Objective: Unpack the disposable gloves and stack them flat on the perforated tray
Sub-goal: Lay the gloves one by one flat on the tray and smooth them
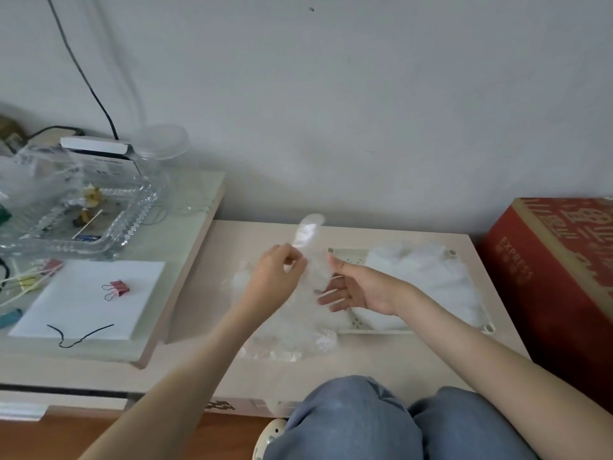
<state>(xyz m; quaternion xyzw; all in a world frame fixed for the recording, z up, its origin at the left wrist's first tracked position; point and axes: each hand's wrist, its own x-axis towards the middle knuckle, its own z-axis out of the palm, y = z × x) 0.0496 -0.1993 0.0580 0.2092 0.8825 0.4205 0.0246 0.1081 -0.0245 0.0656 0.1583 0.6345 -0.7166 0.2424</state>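
While your left hand [278, 277] pinches a filmy translucent plastic glove [306, 232], your right hand [360, 290] spreads its fingers [332, 287] over the left edge of the cream perforated tray [351, 257].

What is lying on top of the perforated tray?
A heap of clear disposable gloves covers most of the tray; only its left strip and corners show. How many gloves, or anything beneath them, is hidden.

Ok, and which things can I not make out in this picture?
Head view only.
The stack on the perforated tray: clear layers merge, no count possible.
The tray's left side: partly hidden by the right hand.
The glove pinched by the left hand: lower part blurred.
The red box: cut off by right edge.
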